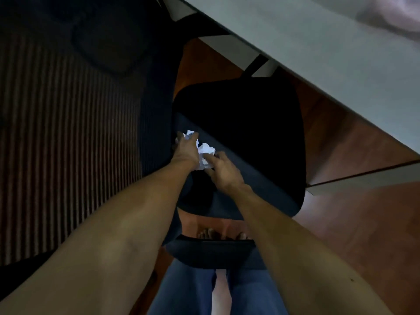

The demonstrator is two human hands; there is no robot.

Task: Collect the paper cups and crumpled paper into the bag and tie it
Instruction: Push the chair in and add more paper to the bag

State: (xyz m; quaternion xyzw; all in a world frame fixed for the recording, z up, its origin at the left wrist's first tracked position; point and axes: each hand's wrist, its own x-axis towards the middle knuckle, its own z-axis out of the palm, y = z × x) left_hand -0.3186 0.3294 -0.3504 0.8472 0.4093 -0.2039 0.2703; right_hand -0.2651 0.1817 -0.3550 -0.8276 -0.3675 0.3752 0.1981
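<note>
Above the dark bag (238,123) mouth near its left edge, left hand (185,151) closed on crumpled paper (204,153), right hand (223,170) half-open, fingertips touching it.

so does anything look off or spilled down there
Nothing looks spilled or damaged. Both hands, left hand and right hand, are on white crumpled paper over a dark bag on the wooden floor. The scene is dim, so no paper cups can be made out.

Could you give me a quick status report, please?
Left hand gripping crumpled paper. Right hand open, touching it. Dark bag beneath. Nothing blocking.
</note>
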